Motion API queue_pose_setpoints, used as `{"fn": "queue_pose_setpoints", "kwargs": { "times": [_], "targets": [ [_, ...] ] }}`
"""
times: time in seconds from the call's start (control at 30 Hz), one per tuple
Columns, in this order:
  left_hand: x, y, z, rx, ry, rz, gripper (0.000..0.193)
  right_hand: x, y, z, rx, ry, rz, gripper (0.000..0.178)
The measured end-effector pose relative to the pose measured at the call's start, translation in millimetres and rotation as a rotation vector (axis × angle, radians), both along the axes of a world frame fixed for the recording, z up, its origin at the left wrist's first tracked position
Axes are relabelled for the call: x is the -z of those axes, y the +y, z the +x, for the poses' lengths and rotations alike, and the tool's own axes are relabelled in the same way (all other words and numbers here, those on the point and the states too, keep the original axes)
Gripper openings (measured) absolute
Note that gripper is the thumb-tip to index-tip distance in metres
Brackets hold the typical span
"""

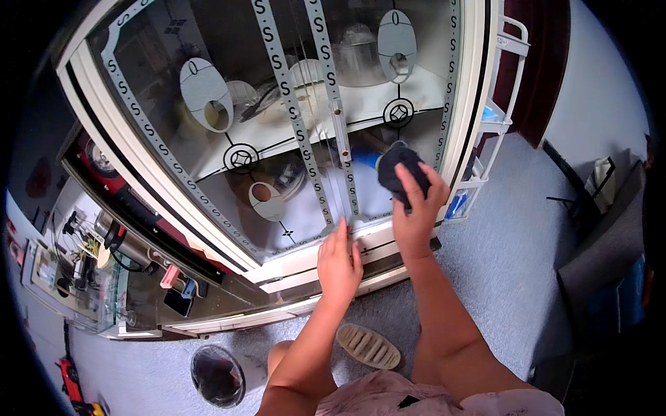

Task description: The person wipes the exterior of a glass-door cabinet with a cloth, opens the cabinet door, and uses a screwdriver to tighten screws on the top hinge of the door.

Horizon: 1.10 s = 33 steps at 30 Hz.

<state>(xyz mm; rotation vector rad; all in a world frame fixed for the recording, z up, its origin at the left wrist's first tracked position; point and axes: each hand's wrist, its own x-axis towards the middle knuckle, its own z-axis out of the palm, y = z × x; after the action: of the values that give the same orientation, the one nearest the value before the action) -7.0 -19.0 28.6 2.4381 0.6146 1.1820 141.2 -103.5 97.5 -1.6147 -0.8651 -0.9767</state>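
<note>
Right hand (415, 208) closed around a dark cloth (398, 168), pad pressed flat to the right-hand glass door (388, 76) of a cream-framed cabinet (156, 187), low on the pane, just at 3 o'clock of the patterned centre strip (331, 111). Left hand (338, 260) open, fingers together, holding nothing, resting on the bottom rail (378, 239) at 7 o'clock from the cloth. Judged: wiping of the lower pane in hand. Best kept to light, even pressure, overlapping strokes, cloth flat rather than bunched; left palm braced on the frame, not the glass, against door rattle. Worth care round the etched oval (397, 38) and diamond (399, 112) motifs, where smears hide. Dishes on shelves behind glass, dim. Slipper (368, 346) on the grey carpet (499, 277) at 6 o'clock, near the knees.
</note>
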Motion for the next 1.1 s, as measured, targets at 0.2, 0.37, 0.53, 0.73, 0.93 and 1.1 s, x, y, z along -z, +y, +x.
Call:
{"fn": "queue_pose_setpoints", "kwargs": {
  "times": [0.2, 0.37, 0.53, 0.73, 0.93, 1.1],
  "targets": [
    [3.5, 3.3, 4.1, -0.028, 0.03, 0.075, 0.068, 26.4, 5.0, -11.2, -0.132, -0.041, -0.087, 0.064],
    [5.3, 0.6, 6.8, -0.018, 0.015, 0.1, 0.068, 57.9, -3.8, -21.0, -0.203, -0.109, -0.288, 0.062],
    [4.2, 3.3, 0.8, -0.018, 0.051, 0.082, 0.068, 53.6, -17.2, -26.6, -0.351, 0.07, -0.34, 0.059],
    [5.7, 3.6, -1.0, 0.011, 0.092, 0.065, 0.07, 41.4, -27.0, 5.2, -0.124, 0.142, 0.047, 0.061],
    [6.9, 6.7, -4.9, 0.037, 0.079, 0.068, 0.073, 34.0, -20.1, 28.5, -0.049, 0.234, 0.221, 0.062],
    [7.4, 8.5, -5.9, 0.055, 0.122, 0.081, 0.074, 41.7, -4.0, 16.8, 0.031, 0.131, 0.113, 0.063]
  ]
}}
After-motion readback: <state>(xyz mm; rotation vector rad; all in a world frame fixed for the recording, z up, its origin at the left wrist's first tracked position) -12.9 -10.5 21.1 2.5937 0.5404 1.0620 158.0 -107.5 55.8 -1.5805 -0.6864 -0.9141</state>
